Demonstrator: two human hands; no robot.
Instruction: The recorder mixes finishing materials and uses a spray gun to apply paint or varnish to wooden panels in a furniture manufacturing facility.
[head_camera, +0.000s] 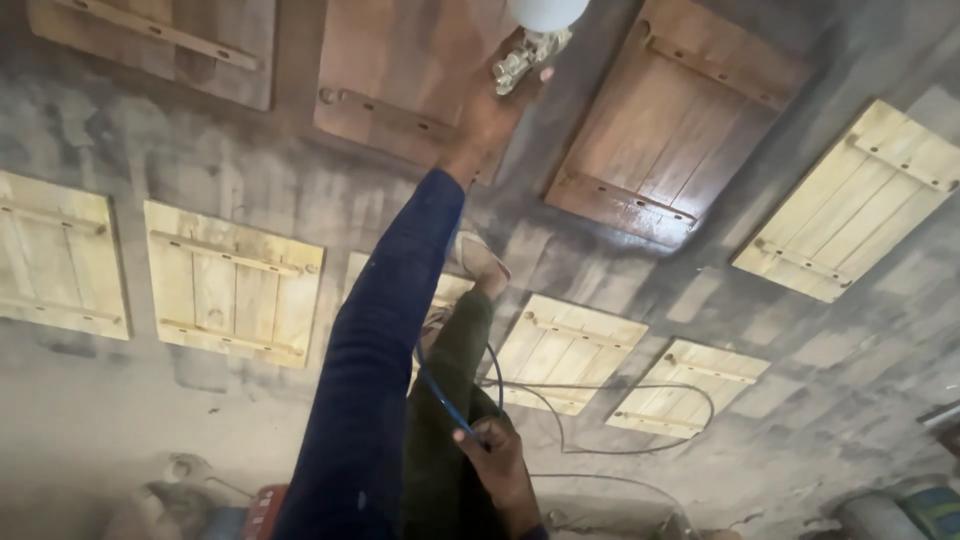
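We grip the metal spray gun (528, 55) in our right hand (490, 120), blue hose (440, 395) in our left hand (495, 455); three wooden panels (670, 120) look stained dark, the pale wooden panels (232, 285) remain.

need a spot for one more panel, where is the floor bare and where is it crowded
Bare grey concrete floor lies below the pale unstained wooden panels at left, and between the dark stained wooden panels and the pale ones at right. It is crowded round the loose blue hose held in the left hand.
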